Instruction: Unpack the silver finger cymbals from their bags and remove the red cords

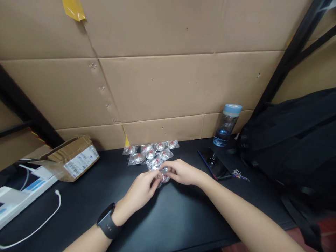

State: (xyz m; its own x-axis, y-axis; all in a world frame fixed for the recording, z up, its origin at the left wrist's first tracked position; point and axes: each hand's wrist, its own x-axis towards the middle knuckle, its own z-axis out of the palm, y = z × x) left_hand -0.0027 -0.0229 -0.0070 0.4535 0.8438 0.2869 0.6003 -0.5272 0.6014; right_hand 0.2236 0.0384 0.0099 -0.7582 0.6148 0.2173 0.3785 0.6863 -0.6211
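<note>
Between my two hands is a small clear plastic packet [165, 177] with a round silvery piece and a red mark inside. My left hand [143, 187], a dark watch on its wrist, pinches the packet's left side. From the right, my right hand [181, 172] grips its upper edge with bent fingers. Just beyond lie several similar packets [151, 153] in a loose cluster on the black tabletop [168, 217]. One of them [155, 163] is right behind my fingertips, partly covered by them.
An open cardboard box [81, 157], a white power strip [28, 196] and a white cable [60, 203] are at the left. Rightward are a dark phone [214, 162], keys [240, 175], a blue-lidded bottle [227, 126] and a black backpack [294, 147]. A cardboard wall [168, 87] closes the back.
</note>
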